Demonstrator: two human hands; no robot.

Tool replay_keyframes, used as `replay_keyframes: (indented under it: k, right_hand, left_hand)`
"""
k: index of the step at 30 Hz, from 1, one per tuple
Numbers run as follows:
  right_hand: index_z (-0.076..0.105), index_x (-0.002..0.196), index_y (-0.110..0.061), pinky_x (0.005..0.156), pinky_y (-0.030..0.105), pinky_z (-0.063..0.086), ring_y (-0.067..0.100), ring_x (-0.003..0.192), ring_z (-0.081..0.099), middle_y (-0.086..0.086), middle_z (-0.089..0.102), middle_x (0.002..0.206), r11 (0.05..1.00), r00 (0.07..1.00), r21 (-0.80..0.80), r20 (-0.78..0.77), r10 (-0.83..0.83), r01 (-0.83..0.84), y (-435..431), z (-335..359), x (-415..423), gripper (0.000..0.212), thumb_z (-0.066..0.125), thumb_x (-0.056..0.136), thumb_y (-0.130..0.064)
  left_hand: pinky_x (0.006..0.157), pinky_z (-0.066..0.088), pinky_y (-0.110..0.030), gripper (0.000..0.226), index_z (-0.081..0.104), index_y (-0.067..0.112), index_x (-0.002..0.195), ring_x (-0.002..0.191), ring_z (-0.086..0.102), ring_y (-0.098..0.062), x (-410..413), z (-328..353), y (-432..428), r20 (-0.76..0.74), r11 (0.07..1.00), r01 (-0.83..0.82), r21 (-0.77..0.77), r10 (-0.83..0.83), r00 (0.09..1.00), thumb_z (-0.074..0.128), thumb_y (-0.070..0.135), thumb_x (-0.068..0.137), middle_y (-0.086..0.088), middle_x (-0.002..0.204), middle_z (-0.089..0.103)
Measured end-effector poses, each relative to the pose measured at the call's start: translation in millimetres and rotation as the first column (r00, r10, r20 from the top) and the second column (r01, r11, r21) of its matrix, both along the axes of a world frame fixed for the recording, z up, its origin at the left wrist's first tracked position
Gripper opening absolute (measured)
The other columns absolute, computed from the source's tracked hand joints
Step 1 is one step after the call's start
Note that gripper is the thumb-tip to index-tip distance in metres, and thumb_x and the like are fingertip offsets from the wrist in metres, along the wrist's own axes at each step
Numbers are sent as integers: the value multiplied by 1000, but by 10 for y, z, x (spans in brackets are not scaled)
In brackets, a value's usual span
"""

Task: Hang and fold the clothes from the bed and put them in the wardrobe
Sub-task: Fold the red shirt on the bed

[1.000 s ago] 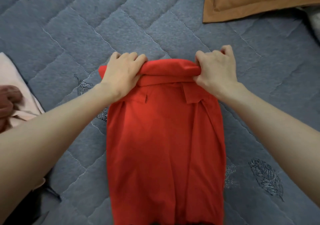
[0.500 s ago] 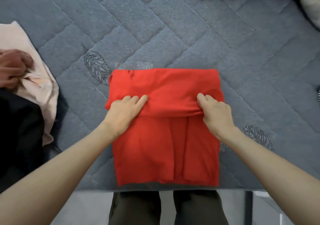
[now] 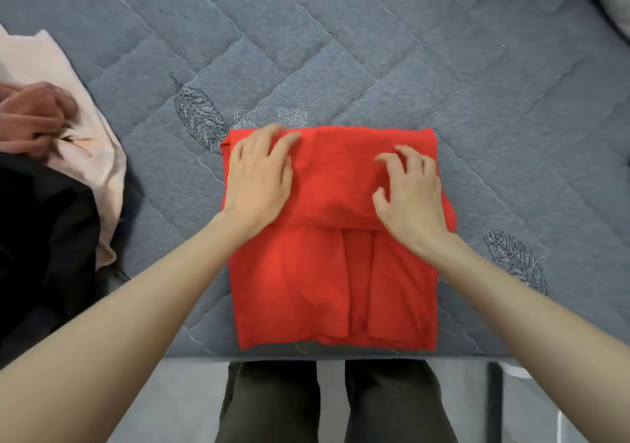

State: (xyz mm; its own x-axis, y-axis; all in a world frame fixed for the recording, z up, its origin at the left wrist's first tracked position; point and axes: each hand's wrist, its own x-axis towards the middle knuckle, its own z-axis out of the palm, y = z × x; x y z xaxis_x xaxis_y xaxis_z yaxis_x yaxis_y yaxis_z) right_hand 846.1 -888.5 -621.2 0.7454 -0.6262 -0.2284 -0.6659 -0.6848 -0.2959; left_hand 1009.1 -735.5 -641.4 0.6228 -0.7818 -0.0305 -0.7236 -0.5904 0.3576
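Your two hands have let go of the fold's edge. Now your left hand (image 3: 259,183) lies flat on top, and your right hand (image 3: 409,200) touches with loosely bent fingers, gripping nothing. One folded red garment (image 3: 306,289) sits at the bed's (image 3: 341,50) near edge. One pink garment (image 3: 92,156) and one black garment (image 3: 41,238) lie to the left.

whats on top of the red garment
The left hand lies flat and the right hand rests bent-fingered on the folded-over flap of the red garment. Layers under the flap and palms are hidden.
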Motion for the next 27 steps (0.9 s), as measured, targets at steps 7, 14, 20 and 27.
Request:
replay_keyframes:
  k: [7, 14, 20, 27]
  right_hand:
    - [7, 151, -47, 108, 71, -2, 43, 143, -20, -4, -16, 161, 979, 968, 169, -204, 145, -111, 31, -307, 283, 63, 40, 98, -48]
    - [0, 148, -52, 104, 75, -5, 50, 137, -28, -6, -24, 159, 990, 963, 131, -255, 88, -56, 139, -480, 353, 61, 31, 96, -59]
    - [-11, 146, -53, 102, 78, -2, 52, 136, -29, -7, -31, 156, 986, 957, 164, -284, 57, -9, 150, -492, 381, 68, 33, 95, -61]
    - [-13, 148, -47, 104, 76, -1, 51, 138, -25, -3, -29, 157, 985, 954, 170, -300, 30, 22, 132, -453, 429, 79, 40, 92, -63]
  left_hand:
    - [103, 30, -33, 51, 48, 12, 129, 131, 35, -29, 378, -203, -150, -423, 523, -830, 195, 808, 409, 55, 47, 92, -11, 137, 40]
    - [87, 38, -29, 27, 50, 15, 92, 98, 58, -21, 467, -301, -103, -493, 638, -768, 58, 687, 533, 64, 38, 89, 2, 93, 57]
    - [80, 39, -28, 35, 40, 24, 64, 77, 46, -12, 598, -327, 100, -506, 406, -913, -40, 780, 369, 54, 27, 96, 10, 65, 45]
    - [91, 34, -33, 24, 54, 14, 115, 113, 50, -25, 511, -285, 135, -279, 508, -861, -15, 825, 492, 53, 28, 95, -7, 116, 56]
